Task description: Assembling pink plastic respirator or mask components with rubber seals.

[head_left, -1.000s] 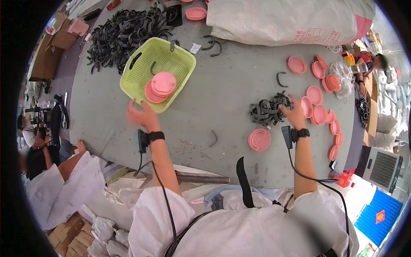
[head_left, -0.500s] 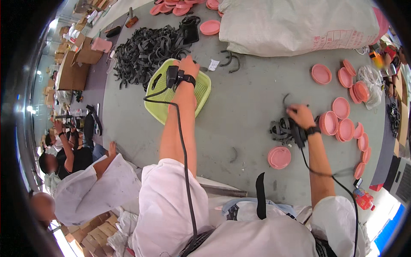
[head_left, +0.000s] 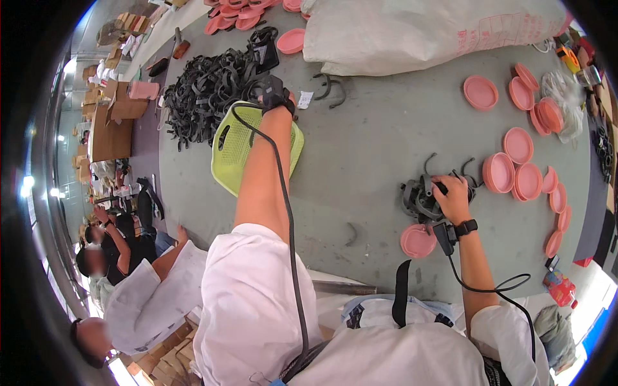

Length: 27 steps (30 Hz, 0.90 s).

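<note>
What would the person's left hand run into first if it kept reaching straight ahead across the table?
Most likely the big heap of black curved plastic strips just beyond the lime-green mesh basket. The left hand already sits at the heap's edge, though depth is hard to judge.

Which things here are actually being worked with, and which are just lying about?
In use:
left hand reaching to the big heap of black clips
right hand on the small clip pile
green basket
pink lids

Lying about:
white sack
cardboard boxes
</note>
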Tool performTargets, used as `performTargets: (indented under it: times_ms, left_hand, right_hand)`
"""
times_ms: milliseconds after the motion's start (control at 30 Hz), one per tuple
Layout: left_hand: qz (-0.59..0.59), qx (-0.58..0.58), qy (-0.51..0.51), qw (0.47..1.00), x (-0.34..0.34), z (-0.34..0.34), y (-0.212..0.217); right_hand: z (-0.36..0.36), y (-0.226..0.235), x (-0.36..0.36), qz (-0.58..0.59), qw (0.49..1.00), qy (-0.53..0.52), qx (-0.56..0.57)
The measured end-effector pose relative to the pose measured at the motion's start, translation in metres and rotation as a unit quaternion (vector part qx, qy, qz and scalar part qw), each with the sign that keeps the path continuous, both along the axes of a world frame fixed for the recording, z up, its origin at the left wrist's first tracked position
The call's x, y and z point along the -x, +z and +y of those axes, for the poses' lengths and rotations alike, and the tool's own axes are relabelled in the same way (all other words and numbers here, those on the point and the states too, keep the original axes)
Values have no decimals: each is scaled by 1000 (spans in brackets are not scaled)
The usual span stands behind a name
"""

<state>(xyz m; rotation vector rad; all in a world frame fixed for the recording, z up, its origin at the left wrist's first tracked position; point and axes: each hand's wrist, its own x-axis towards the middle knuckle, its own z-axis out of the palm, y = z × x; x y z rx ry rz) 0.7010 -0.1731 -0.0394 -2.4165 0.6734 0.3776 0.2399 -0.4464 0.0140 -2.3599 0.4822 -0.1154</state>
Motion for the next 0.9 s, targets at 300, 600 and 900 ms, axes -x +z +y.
performTargets:
  times_ms: [300,600,900]
  left_hand:
    - [269,244,-46,931,68,-66,93]
    - [422,507,59,749,154,-109,75]
    - [-23,363,34,931,172,-100,-10]
  right_hand:
    - [-4,-5,6,-15,1000,-17,-2]
    - [-2,-6,4,-32,999,-14,-2]
    - [-1,-6,6,-29,999,-17,-1]
